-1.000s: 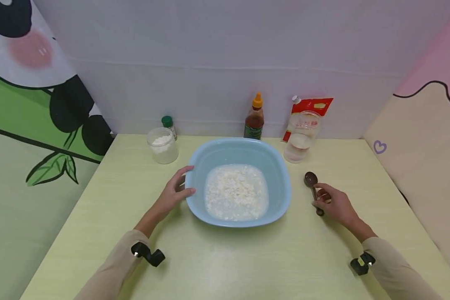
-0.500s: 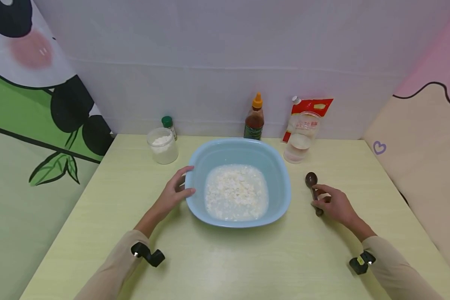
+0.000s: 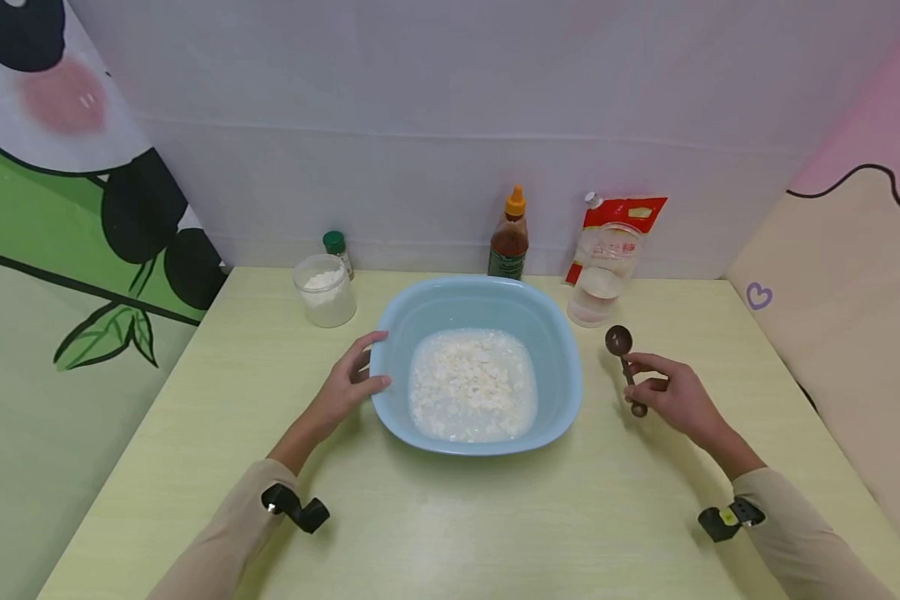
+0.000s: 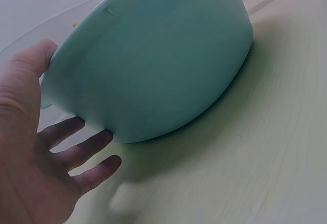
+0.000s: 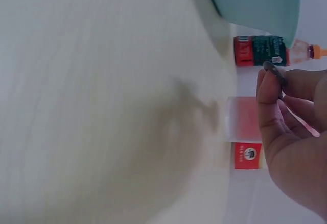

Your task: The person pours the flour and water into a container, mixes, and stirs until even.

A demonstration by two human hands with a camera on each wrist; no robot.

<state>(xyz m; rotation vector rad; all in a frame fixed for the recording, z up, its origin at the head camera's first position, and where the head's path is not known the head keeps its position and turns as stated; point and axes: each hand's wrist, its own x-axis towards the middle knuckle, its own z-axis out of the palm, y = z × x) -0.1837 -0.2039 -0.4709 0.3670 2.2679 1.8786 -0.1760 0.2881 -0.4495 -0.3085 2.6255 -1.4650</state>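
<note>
A light-blue plastic basin (image 3: 557, 400) stands mid-table, holding a lumpy white flour-like mass in cloudy liquid (image 3: 472, 385). My left hand (image 3: 345, 385) grips the basin's left side. In the left wrist view, its thumb lies at the rim and the fingertips (image 4: 104, 137) reach toward the outer wall. My right hand (image 3: 678, 400) pinches the handle of a brown double-ended measuring spoon (image 3: 618, 340), right of the basin. The spoon's larger round bowl points away from me, and its shadow falls apart from it on the table. In the right wrist view, the fingers hide most of the spoon.
Behind the basin stand a sauce bottle (image 3: 508, 242) with an orange cap, a clear cup (image 3: 596, 292) of liquid and a red-and-white pouch (image 3: 637, 212). A white-powder jar (image 3: 326, 296) and a green-capped shaker (image 3: 336, 244) stand back left. A fabric wall (image 3: 420, 167) closes the back.
My right hand has lifted the measuring spoon off the table and moved it slightly away from me. The left hand and the basin have stayed in place.
</note>
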